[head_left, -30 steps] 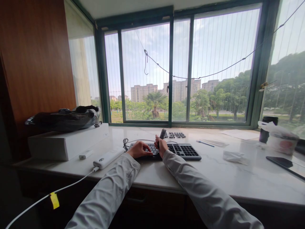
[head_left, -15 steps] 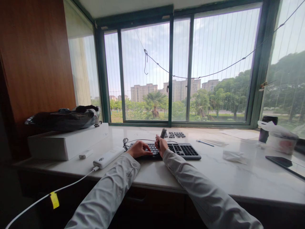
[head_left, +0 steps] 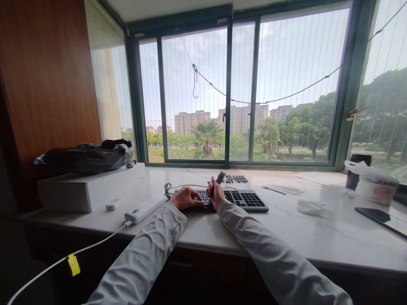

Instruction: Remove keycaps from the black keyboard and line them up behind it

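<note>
Two hands at my flat black keyboard on the pale marble worktop: left hand fingers spread on keys, right hand clamped around a small dark brush-like tool, details too small

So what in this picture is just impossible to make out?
- Small dark tool in the right hand, head view: too small and far to identify.
- Keyboard keys under the left hand: covered by the fingers.
- Legends on the loose keys behind: too small to read.
- Dark flat slab at right: cut off by the picture's edge.
- White cable: runs out at the lower left corner.
</note>
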`<move>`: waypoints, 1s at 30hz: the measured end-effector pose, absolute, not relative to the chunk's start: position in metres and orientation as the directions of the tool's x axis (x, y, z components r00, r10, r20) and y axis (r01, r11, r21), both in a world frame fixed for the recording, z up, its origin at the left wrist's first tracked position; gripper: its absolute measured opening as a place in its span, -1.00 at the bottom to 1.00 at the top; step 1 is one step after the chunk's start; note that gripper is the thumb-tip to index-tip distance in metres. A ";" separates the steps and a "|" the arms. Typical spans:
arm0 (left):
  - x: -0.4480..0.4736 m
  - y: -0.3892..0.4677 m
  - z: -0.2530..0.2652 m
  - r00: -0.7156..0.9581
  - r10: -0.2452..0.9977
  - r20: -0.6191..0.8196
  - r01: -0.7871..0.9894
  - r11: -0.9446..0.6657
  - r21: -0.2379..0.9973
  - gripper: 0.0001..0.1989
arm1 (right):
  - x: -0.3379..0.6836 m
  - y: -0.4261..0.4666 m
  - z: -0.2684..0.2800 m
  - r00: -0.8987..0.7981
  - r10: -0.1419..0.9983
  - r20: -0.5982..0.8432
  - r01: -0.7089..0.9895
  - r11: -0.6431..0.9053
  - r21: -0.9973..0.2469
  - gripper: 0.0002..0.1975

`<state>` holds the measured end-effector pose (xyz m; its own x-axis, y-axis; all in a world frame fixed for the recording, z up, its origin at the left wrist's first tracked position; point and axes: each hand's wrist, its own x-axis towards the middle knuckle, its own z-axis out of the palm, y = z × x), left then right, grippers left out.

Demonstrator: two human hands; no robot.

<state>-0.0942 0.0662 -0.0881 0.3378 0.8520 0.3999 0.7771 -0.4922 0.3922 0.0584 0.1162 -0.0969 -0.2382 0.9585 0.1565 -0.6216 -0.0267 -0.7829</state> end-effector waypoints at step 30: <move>-0.093 0.065 -0.088 0.306 0.856 0.416 0.801 -0.468 0.373 -0.56 | 0.061 0.119 -0.097 -0.274 0.955 0.112 -0.596 -0.077 -0.799 -0.48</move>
<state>-0.0930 0.0647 -0.0876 0.3065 0.8564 0.4155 0.8010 -0.4678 0.3734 0.0613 0.1193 -0.0969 -0.2737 0.9553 0.1118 -0.5959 -0.0772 -0.7993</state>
